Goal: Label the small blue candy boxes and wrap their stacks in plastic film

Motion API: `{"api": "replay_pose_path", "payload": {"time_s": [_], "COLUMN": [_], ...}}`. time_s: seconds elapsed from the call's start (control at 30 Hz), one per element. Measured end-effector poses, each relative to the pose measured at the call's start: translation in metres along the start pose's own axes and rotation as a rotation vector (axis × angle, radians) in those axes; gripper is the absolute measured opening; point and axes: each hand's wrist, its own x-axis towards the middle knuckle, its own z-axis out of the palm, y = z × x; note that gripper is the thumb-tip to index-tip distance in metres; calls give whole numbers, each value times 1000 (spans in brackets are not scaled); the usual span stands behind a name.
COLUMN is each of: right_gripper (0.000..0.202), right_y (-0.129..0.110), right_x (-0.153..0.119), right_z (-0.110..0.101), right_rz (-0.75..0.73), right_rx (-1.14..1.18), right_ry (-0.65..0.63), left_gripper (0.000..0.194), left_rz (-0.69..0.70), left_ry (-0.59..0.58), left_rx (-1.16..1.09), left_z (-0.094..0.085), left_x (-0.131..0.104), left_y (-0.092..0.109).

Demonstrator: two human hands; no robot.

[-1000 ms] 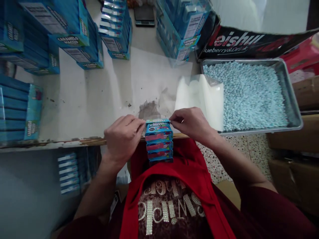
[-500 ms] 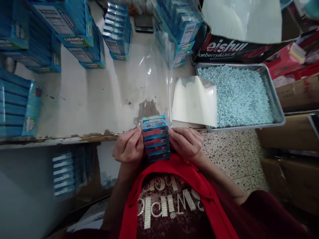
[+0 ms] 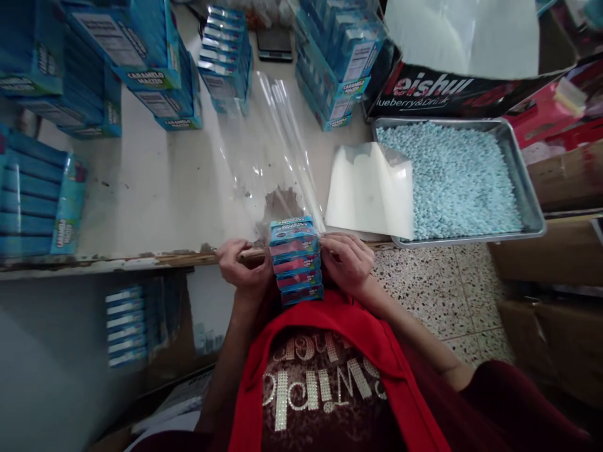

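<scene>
A stack of several blue candy boxes (image 3: 296,263) with pink panels and green-and-white lettering rests against my apron at the table edge. A long clear plastic bag (image 3: 277,138) stretches from its top end across the table, creased along its right side. At the upper right corner of the stack, my right hand (image 3: 347,258) is closed, pinching the bag's edge. On the other side, my left hand (image 3: 244,262) has its fingers loosely curled and a gap between thumb and index finger. Its thumb lies close to the boxes; whether it touches them is unclear.
Packed blue boxes (image 3: 153,78) stand along the back and left of the white table (image 3: 160,182). A small black scale (image 3: 274,45) sits at the back. Rightward are a white sheet (image 3: 367,191), a metal tray (image 3: 471,240) of pale blue candies, and a printed carton (image 3: 424,94).
My left thumb and index finger have parted from their pinch on the bag beside the stack. The bag's far end has swung left, so its crease slants. My right hand stays at the stack's corner.
</scene>
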Motion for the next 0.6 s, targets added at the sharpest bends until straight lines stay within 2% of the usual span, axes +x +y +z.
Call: {"api": "replay_pose_path", "payload": {"time_s": [0.07, 0.17, 0.3, 0.47, 0.6], "right_gripper": [19, 18, 18, 16, 19], "right_y": [1, 0, -1, -4, -1], "right_x": [0, 2, 4, 1, -8], "right_z": [1, 4, 5, 5, 0], "right_rz": [17, 34, 34, 218, 128], "right_rx": [33, 74, 115, 116, 159], "right_ry": [11, 30, 41, -67, -81], "left_gripper": [38, 17, 17, 21, 23], "left_rz": [-92, -128, -14, 147, 199], "left_ry": [-27, -202, -319, -364, -426], "left_rx": [-39, 44, 151, 218, 137], "left_z": [9, 14, 10, -4, -17], "left_x": [8, 15, 15, 6, -1], "left_y": [3, 4, 0, -2, -1]}}
